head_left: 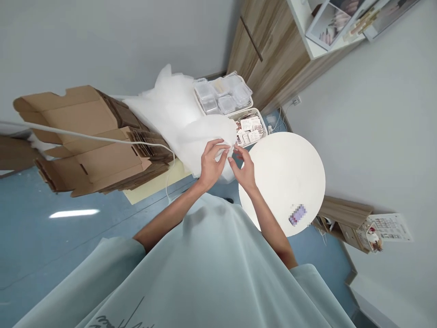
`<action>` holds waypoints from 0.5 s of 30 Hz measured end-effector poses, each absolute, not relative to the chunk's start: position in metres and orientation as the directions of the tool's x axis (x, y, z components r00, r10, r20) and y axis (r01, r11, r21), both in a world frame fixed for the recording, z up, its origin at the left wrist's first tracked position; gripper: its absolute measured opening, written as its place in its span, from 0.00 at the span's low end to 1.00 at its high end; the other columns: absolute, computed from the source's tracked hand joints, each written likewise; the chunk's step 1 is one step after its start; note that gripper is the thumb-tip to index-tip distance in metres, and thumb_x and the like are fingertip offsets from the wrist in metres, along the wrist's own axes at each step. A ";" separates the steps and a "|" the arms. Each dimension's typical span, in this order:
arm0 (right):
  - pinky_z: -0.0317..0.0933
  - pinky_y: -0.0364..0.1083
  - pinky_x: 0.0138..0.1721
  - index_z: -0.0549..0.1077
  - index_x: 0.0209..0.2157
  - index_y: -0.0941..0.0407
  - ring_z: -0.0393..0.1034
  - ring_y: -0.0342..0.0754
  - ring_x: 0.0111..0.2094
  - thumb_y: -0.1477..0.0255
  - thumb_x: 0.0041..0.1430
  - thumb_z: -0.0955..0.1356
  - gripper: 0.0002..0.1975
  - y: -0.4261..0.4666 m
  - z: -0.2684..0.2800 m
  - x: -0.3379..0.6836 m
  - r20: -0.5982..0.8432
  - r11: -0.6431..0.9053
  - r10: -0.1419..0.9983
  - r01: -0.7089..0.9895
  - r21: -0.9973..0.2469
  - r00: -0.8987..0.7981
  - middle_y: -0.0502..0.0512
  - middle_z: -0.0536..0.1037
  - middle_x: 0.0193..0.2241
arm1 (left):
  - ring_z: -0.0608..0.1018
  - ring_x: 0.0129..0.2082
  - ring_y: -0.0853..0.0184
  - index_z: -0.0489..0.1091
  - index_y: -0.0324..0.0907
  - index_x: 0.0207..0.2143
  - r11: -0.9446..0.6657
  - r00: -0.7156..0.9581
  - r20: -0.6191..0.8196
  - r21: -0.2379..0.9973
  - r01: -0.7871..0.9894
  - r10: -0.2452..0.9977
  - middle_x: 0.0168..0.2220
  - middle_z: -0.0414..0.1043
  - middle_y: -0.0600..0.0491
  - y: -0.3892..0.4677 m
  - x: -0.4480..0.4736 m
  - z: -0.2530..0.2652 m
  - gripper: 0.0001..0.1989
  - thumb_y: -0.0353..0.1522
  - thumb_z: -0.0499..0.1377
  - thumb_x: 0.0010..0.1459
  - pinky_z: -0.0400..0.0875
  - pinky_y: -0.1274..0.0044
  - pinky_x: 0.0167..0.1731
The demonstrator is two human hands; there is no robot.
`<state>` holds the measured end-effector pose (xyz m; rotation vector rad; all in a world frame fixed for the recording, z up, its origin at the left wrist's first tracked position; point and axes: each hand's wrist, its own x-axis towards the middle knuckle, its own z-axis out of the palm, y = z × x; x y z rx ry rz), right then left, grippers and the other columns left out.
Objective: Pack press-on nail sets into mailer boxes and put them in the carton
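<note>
A thin, soft white foam sheet (205, 130) spreads out in front of me, with its right edge at my fingertips. My left hand (212, 166) is closed on that edge, thumb and fingers curled together. Just to its right, my right hand (245, 169) pinches the same edge with its fingertips, the thumb slightly lower. The two hands almost touch. Whatever small part lies between the fingertips is too small to make out. Behind the sheet rises a larger heap of white foam wrap (170, 98).
Folded cardboard boxes (99, 150) are stacked at left, crossed by a white cable (102, 138). Farther back are a basket of clear plastic boxes (223, 93) and a basket of printed cards (251, 130). A round white table (287, 177) at right carries a purple blurred item (297, 215).
</note>
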<state>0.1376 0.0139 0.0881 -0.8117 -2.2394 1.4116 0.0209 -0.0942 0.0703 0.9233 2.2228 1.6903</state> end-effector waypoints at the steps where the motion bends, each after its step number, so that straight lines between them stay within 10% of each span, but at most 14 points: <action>1: 0.69 0.60 0.71 0.71 0.71 0.45 0.75 0.59 0.68 0.45 0.74 0.70 0.32 0.020 0.092 0.147 0.010 0.311 0.685 0.279 -0.909 -0.729 0.62 0.75 0.70 | 0.81 0.65 0.56 0.80 0.48 0.51 0.122 -0.763 0.220 0.923 0.364 0.608 0.59 0.78 0.44 -0.089 0.026 0.076 0.11 0.40 0.59 0.79 0.80 0.63 0.65; 8: 0.53 0.69 0.81 0.60 0.79 0.43 0.58 0.62 0.81 0.39 0.70 0.71 0.45 0.079 0.113 0.227 0.025 0.211 0.823 0.265 -0.941 -0.568 0.62 0.64 0.80 | 0.83 0.63 0.57 0.77 0.47 0.44 -0.083 -0.437 0.313 0.879 0.470 0.843 0.58 0.81 0.47 -0.054 0.072 0.096 0.08 0.28 0.59 0.70 0.80 0.61 0.66; 15: 0.61 0.63 0.79 0.67 0.76 0.47 0.75 0.57 0.70 0.38 0.65 0.76 0.48 0.109 0.106 0.318 -0.080 0.029 0.917 0.264 -0.964 -0.391 0.59 0.85 0.58 | 0.85 0.60 0.55 0.75 0.48 0.37 -0.194 -0.079 0.264 0.851 0.489 0.961 0.58 0.83 0.48 -0.018 0.125 0.104 0.08 0.25 0.60 0.62 0.84 0.61 0.59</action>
